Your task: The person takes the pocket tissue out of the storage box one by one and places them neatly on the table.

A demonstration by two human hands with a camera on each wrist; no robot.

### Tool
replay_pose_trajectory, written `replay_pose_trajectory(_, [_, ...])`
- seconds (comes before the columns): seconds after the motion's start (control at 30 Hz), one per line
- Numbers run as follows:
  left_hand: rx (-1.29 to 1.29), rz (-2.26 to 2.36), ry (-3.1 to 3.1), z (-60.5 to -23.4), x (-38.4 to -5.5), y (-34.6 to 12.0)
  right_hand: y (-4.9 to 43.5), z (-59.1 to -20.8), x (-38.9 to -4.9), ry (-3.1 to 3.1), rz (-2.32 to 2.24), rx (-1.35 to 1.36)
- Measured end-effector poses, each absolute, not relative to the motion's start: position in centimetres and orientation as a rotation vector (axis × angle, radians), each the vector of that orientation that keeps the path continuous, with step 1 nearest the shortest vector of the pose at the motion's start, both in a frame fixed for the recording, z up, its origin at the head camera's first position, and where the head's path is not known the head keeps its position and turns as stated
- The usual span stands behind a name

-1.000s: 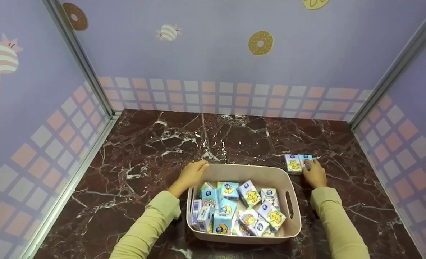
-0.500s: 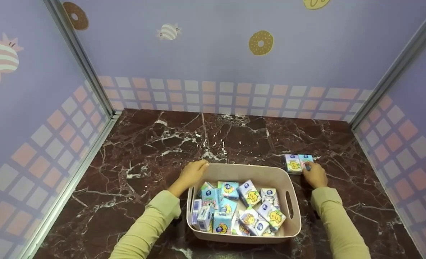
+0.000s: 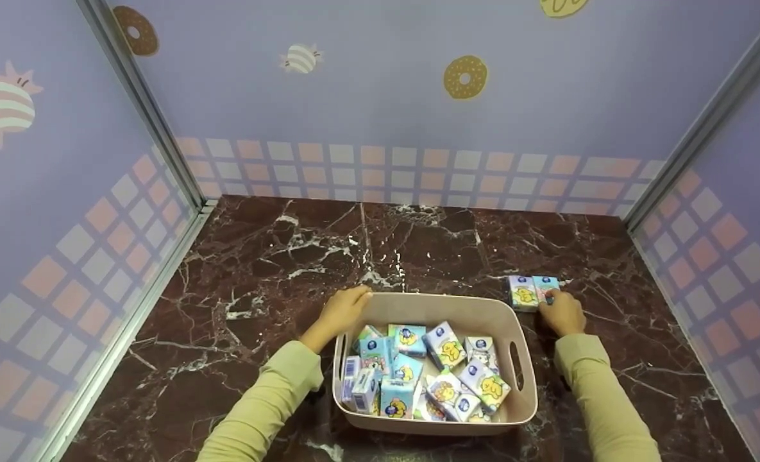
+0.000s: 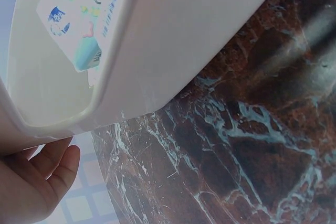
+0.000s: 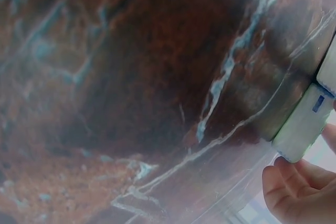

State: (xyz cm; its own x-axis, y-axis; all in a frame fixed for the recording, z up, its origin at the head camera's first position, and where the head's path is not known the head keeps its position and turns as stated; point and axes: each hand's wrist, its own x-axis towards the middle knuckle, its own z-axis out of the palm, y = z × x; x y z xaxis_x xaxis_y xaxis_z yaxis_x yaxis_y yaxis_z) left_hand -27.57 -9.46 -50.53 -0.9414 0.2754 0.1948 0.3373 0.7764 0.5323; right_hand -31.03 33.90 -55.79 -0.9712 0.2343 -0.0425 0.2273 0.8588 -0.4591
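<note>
A beige plastic basket (image 3: pixel 444 299) holds several small cartoon-printed tissue packs (image 3: pixel 445 346), some flat, others on edge. My left hand (image 3: pixel 344 309) grips its far left rim; in the left wrist view that hand's fingers (image 4: pixel 64 169) curl by the rim beside the handle opening. Right of the basket, a purple tissue pack (image 3: pixel 522 294) and a blue tissue pack (image 3: pixel 545 282) lie side by side on the tabletop. My right hand (image 3: pixel 562 312) pinches the blue one at its near right end, partly covering it. The right wrist view shows the fingers (image 5: pixel 289 179) against the pack's end (image 5: pixel 300 129).
Dark red marble-patterned tabletop (image 3: pixel 277 256) surrounds the basket. A purple back wall (image 3: pixel 380 96) with pink and white squares stands behind, with side walls left and right meeting it at metal corner strips (image 3: pixel 155 115).
My right hand has shifted very slightly to the right and toward me, baring a little more of the blue tissue pack. The left hand and basket stay put.
</note>
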Motion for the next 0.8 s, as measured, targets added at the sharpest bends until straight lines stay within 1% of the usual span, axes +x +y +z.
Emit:
replay_pose_trajectory(0.5, [-0.486,-0.888,-2.881,-50.46,-27.59,-9.59,34.37,-55.60,-30.78,-3.143,0.636,-0.218])
replay_pose_trajectory(0.8, [-0.502,-0.886,-2.864,-50.46,-27.62,-9.51,34.28,-56.19,-30.79,-3.078,0.655,-0.223])
